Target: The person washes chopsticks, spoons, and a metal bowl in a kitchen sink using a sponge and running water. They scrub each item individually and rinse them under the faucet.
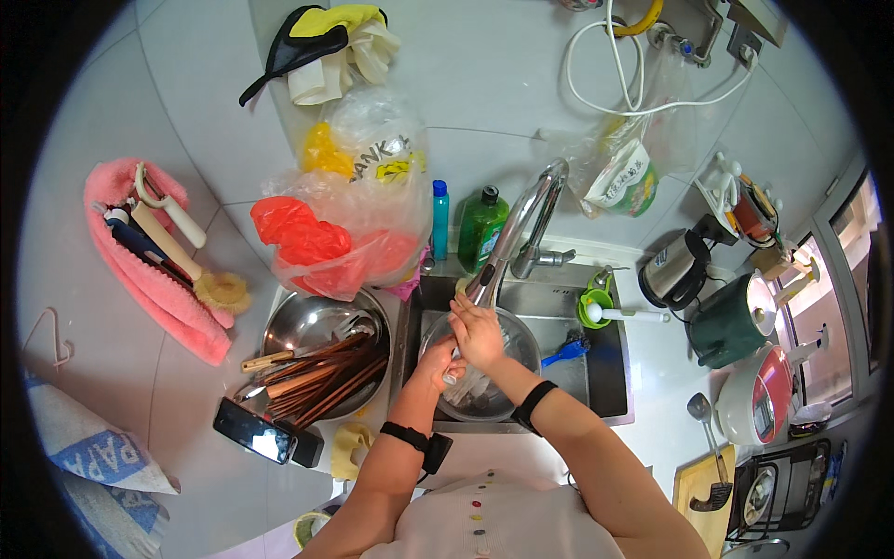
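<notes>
Under the running tap of a chrome faucet [510, 234], my two hands meet above a large basin [520, 335] that sits in the steel sink [611, 377]. My left hand [440, 360] is closed round a small whitish utensil, perhaps a spoon, whose end shows below the fingers. Flat fingers of my right hand [478, 332] lie near the faucet's spout and against the left hand; whether they grip anything is hidden. Water and pale, blurred things are in the basin. To its right lie a blue brush [567, 351] and a green cup [594, 307] with a white-handled tool.
Left of the sink, a steel bowl [279, 314] holds many wooden chopsticks and utensils, with a phone [255, 430] at its edge. Behind stand a green detergent bottle [482, 227], a blue bottle [440, 220] and hanging plastic bags [335, 237]. A kettle [674, 269] and cooker [754, 398] stand right.
</notes>
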A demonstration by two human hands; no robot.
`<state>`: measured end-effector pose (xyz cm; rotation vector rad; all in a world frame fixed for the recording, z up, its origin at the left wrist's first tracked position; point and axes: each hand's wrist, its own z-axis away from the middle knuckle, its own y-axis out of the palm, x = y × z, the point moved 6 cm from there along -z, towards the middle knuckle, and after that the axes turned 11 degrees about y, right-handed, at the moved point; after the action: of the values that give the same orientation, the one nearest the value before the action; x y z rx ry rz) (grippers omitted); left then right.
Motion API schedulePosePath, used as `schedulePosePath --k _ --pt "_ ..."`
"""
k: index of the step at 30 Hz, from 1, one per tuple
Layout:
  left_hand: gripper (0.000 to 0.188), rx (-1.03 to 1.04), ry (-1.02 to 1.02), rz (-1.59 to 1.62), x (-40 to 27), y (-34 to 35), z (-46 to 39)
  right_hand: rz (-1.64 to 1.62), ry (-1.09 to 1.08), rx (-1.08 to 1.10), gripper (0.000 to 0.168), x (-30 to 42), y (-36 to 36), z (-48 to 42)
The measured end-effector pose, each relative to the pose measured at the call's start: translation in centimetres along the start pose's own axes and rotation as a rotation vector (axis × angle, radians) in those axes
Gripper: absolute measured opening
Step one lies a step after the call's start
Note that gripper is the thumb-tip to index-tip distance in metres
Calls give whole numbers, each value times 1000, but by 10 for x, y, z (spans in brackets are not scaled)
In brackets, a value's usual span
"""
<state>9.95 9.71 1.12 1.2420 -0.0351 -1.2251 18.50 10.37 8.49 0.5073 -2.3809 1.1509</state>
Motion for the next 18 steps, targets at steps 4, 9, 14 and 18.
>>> schedulePosePath --k 4,9,14,18 --pt "11 35 -45 20 2 12 16 -40 738 427 36 -70 5 -20" --pt "11 72 -22 20 -3 0 8 -85 550 275 26 -60 -3 -8" --pt "12 -1 -11 -51 -2 -5 1 2 153 32 27 -7 -5 16" --pt "14 10 22 -284 -4 14 18 246 303 360 29 -55 21 1"
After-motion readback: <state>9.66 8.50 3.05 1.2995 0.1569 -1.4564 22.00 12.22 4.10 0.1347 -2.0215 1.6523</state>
